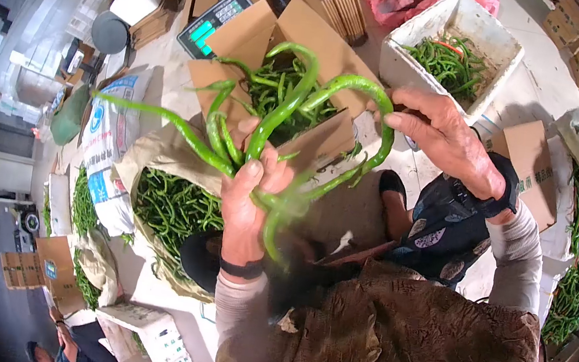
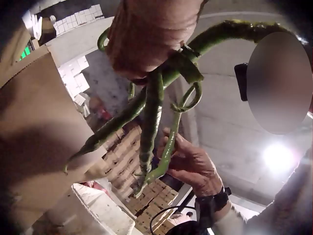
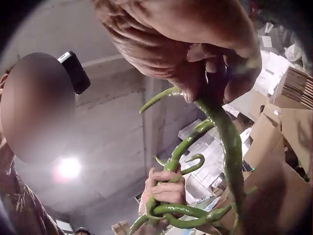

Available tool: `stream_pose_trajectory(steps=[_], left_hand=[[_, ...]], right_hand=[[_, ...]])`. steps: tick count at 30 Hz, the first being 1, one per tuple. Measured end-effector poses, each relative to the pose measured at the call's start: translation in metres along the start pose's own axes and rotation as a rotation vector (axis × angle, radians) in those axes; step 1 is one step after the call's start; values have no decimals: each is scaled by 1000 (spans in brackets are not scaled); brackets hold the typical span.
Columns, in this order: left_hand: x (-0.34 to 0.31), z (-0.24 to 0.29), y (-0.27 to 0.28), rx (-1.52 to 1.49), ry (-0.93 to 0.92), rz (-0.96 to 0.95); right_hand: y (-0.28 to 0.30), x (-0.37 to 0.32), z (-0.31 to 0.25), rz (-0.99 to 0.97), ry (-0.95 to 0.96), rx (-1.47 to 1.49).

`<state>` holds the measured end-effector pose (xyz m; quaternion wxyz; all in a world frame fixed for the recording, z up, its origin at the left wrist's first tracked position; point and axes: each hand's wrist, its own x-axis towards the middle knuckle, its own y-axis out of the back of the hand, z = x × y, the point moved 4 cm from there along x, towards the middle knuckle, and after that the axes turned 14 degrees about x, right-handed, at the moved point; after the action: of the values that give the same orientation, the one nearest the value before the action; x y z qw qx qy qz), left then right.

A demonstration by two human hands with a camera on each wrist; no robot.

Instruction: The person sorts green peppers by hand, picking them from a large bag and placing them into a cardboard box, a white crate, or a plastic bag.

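Several long, curly green chili peppers (image 1: 284, 113) fan out from my left hand (image 1: 249, 194), which grips them in its fist above the floor. My right hand (image 1: 451, 138) pinches a long bent pepper (image 1: 387, 139) between thumb and fingers, to the right of the bunch. In the right wrist view this pepper (image 3: 229, 142) hangs down from the fingertips. The left wrist view has pepper tips (image 2: 152, 117) sticking out below the left fist. Beyond the hands stands an open cardboard box (image 1: 324, 145) with green peppers inside, partly hidden by the bunch.
A white foam box (image 1: 397, 70) with peppers stands at the back right, beside a red plastic bag (image 1: 396, 0). Left of the cardboard box lies a digital scale (image 1: 216, 21). An open sack (image 1: 137, 159) full of peppers is at the left. Another person (image 1: 88, 347) is at the lower left.
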<state>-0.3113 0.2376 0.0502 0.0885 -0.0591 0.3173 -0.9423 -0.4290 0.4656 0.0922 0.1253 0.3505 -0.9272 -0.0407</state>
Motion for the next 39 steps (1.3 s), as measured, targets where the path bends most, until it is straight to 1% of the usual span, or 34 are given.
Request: stream_pose_trajectory(steps=[1,3,5,7,8,9,10,11,13,18,20,21,23,24,26,27,29,31,32,36,37,39], left_hand=[[1,-3,0,-33,20,-38],[3,1,-10,8,4,-21],[7,3,-17,39,-24,-91],[8,7,-23,56,-24,-76],[9,9,-26,72,-35,-81],[11,11,-29,87,-45,-88],[11,11,-31,56,-45,-95],[10,12,-33,54,-41,-87],[10,12,-31,64,-46,14],[9,9,-28,37,-36,-23],[9,10,-30,94,-41,-20],[9,9,-29,92,-40,-19],[11,8,-27,89,-34,-46],[12,8,-25,89,-34,-43],[13,5,-21,70,-22,-66],[14,5,-20,65,-22,-66],[14,3,-18,-33,21,-86],[12,2,-12,-27,13,-50],[10,2,-7,39,0,-7],[10,2,2,-179,33,-80],[9,2,4,-183,38,-73],[10,0,4,-184,64,-52]], right_hand=[[-1,0,2,-12,-10,6],[-2,-1,3,15,14,-74],[-5,-3,3,32,22,-55],[-8,-3,-3,4,95,-159],[-10,-3,-2,-2,137,-167],[-11,-2,-1,-8,132,-163],[-12,-1,-1,-14,172,-201],[-14,-2,-2,-20,212,-239],[-15,-2,0,-24,210,-236],[-17,-3,2,-37,255,-257],[-18,-4,-1,-22,335,-347],[-18,-4,0,-22,333,-347],[-16,-2,6,-64,258,-335],[-11,0,6,-66,257,-334],[7,5,14,-92,-119,-220],[13,7,6,-109,-162,-183],[47,13,13,-20,-52,-422],[103,21,20,26,487,-331],[100,19,17,21,466,-321],[107,45,-25,449,49,-757],[85,40,-15,211,50,-518],[27,38,0,-358,35,-311]])
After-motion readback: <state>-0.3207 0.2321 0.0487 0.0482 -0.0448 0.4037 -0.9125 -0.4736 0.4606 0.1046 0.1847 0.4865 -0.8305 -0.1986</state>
